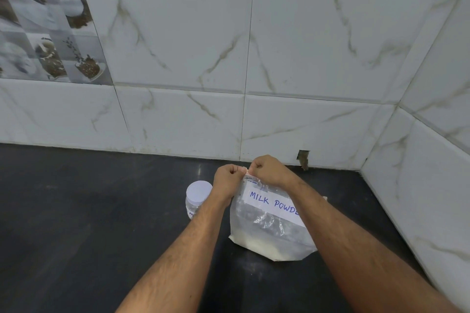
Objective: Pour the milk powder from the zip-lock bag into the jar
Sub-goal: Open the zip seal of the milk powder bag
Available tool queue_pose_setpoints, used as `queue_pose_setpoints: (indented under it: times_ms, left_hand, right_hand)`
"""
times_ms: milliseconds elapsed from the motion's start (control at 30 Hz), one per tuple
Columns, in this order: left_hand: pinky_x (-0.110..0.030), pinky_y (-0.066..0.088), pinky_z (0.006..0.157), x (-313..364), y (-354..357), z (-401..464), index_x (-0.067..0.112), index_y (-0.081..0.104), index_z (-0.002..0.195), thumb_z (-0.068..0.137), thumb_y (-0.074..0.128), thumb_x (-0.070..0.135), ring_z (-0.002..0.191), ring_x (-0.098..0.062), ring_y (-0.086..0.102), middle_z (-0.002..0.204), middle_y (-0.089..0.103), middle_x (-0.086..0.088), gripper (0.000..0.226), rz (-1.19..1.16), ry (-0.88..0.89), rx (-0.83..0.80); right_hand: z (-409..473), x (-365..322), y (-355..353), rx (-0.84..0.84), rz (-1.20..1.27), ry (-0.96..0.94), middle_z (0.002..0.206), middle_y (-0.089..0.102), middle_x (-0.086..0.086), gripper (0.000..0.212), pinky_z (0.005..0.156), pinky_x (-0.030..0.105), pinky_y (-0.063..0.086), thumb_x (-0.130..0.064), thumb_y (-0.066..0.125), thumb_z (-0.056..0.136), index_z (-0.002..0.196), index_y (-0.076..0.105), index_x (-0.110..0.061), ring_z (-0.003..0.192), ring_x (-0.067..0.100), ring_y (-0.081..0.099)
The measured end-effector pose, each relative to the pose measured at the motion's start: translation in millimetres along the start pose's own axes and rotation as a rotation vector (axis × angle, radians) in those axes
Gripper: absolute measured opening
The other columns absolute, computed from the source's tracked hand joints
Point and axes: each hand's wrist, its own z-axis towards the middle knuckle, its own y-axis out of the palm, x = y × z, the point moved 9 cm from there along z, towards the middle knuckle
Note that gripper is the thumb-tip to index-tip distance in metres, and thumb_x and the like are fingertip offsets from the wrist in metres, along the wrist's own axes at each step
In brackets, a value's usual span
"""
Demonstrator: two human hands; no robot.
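Note:
A clear zip-lock bag (264,231) labelled "MILK POWDER" stands upright on the black counter, with white powder settled in its bottom. My left hand (227,180) and my right hand (269,170) both pinch the bag's top zip edge, close together at its left corner. A small clear plastic jar (197,197) with a white lid on stands just left of the bag, partly hidden behind my left wrist.
The black counter (89,223) runs along white marble-pattern wall tiles at the back and on the right, forming a corner behind the bag. A small hole (303,157) shows in the back wall near the counter.

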Motion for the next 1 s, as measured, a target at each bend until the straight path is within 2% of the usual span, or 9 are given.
queue_pose_setpoints:
  times_ms: [100, 233, 467, 600, 733, 833, 1000]
  left_hand:
    - [-0.019, 0.051, 0.060, -2, -4, 1, 0.002, 0.070, 0.090, 0.097, 0.060, 0.011, 0.067, -0.009, 0.061, 0.079, 0.069, -0.003, 0.015, 0.003, -0.008, 0.033]
    - [-0.021, 0.050, 0.061, -4, -5, 1, 0.004, 0.069, 0.085, 0.096, 0.061, 0.012, 0.066, -0.010, 0.059, 0.077, 0.068, -0.004, 0.015, 0.017, 0.001, 0.042]
    - [-0.025, 0.049, 0.062, -4, -3, 1, 0.006, 0.070, 0.083, 0.095, 0.062, 0.014, 0.066, -0.012, 0.059, 0.077, 0.069, -0.005, 0.016, 0.044, 0.013, 0.062]
    - [-0.028, 0.051, 0.068, -6, -1, 2, 0.009, 0.070, 0.081, 0.094, 0.063, 0.015, 0.071, -0.016, 0.062, 0.080, 0.071, -0.007, 0.017, 0.046, 0.008, 0.052]
    - [-0.025, 0.049, 0.063, -5, -2, 1, 0.006, 0.070, 0.084, 0.095, 0.062, 0.014, 0.069, -0.013, 0.061, 0.078, 0.069, -0.004, 0.015, 0.050, 0.017, 0.061]
    - [-0.025, 0.048, 0.061, -3, -3, 1, 0.006, 0.069, 0.084, 0.095, 0.062, 0.014, 0.069, -0.014, 0.060, 0.077, 0.068, -0.003, 0.016, 0.062, 0.019, 0.060]
    - [-0.028, 0.050, 0.069, 1, -1, 3, 0.003, 0.071, 0.089, 0.096, 0.061, 0.017, 0.074, -0.016, 0.060, 0.084, 0.070, -0.008, 0.019, 0.111, 0.033, 0.051]
  right_hand:
    - [-3, 4, -3, 0.012, -0.029, 0.018, 0.079, 0.061, -0.009, 0.016, 0.059, 0.020, 0.038, -0.014, 0.056, 0.095, 0.081, 0.065, -0.014, 0.072, 0.005, 0.054]
    - [-11, 10, -8, 0.018, -0.049, 0.022, 0.080, 0.061, -0.009, 0.027, 0.059, 0.019, 0.038, -0.015, 0.057, 0.096, 0.071, 0.059, -0.023, 0.074, 0.007, 0.055]
    - [-25, 17, -18, 0.051, -0.049, 0.029, 0.088, 0.065, -0.002, 0.017, 0.063, 0.021, 0.041, -0.012, 0.056, 0.096, 0.081, 0.064, -0.014, 0.084, 0.013, 0.058]
    - [-33, 21, -21, 0.072, -0.073, 0.034, 0.090, 0.065, -0.001, 0.017, 0.068, 0.024, 0.042, -0.011, 0.054, 0.095, 0.084, 0.066, -0.011, 0.085, 0.013, 0.058]
    - [-39, 26, -25, 0.095, -0.069, 0.042, 0.088, 0.066, -0.002, 0.021, 0.063, 0.020, 0.041, -0.011, 0.054, 0.095, 0.076, 0.063, -0.014, 0.080, 0.010, 0.058]
    - [-43, 31, -29, 0.112, -0.065, 0.064, 0.082, 0.064, -0.005, 0.028, 0.069, 0.024, 0.044, -0.010, 0.053, 0.092, 0.067, 0.059, -0.020, 0.078, 0.009, 0.057]
    - [-53, 33, -36, 0.118, -0.092, 0.066, 0.080, 0.063, -0.006, 0.029, 0.062, 0.018, 0.042, -0.009, 0.052, 0.093, 0.067, 0.057, -0.019, 0.078, 0.010, 0.057]
